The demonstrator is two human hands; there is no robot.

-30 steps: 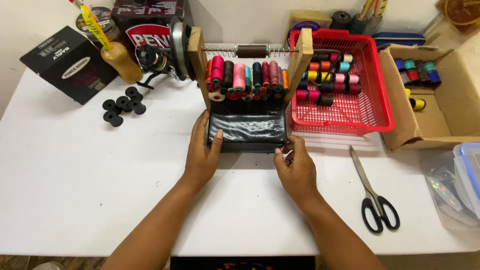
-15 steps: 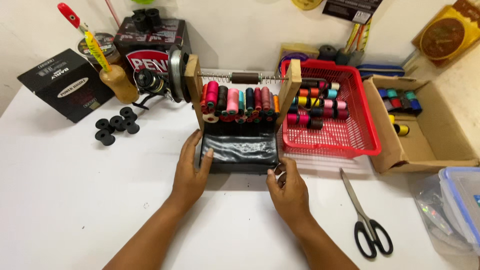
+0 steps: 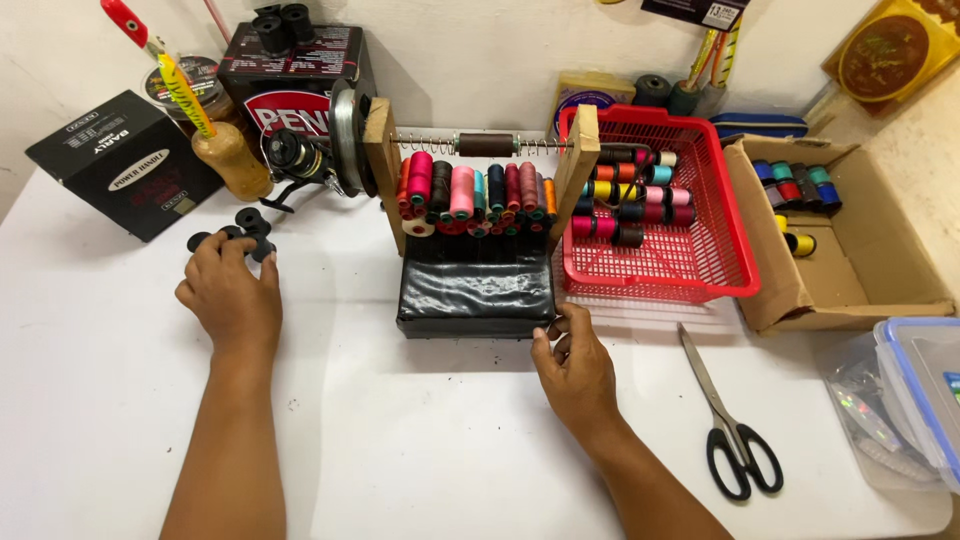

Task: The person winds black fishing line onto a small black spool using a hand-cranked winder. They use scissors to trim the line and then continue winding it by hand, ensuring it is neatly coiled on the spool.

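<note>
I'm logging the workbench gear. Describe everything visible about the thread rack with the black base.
The thread rack stands upright mid-table: two wooden side posts joined at the top by a metal rod with springs and a dark sleeve. Many coloured thread spools crowd between the posts. Its base looks wrapped in glossy black plastic, creased. The right hand touches the base's front right corner; the left hand is away, on small black bobbins. A red basket sits right beside it.

Single head-worn view, looking steeply down and forward over white surface (image 3: 430, 440). Close range: forearms enter from 6 o'clock, left hand (image 3: 232, 292) at 9, right hand (image 3: 572, 368) just below centre. Thread rack (image 3: 478, 235) near centre; wall closes the frame at 12. Red basket (image 3: 725, 255) at 2, scissors (image 3: 728, 420) at 4. No second view, so no overlap.
</note>
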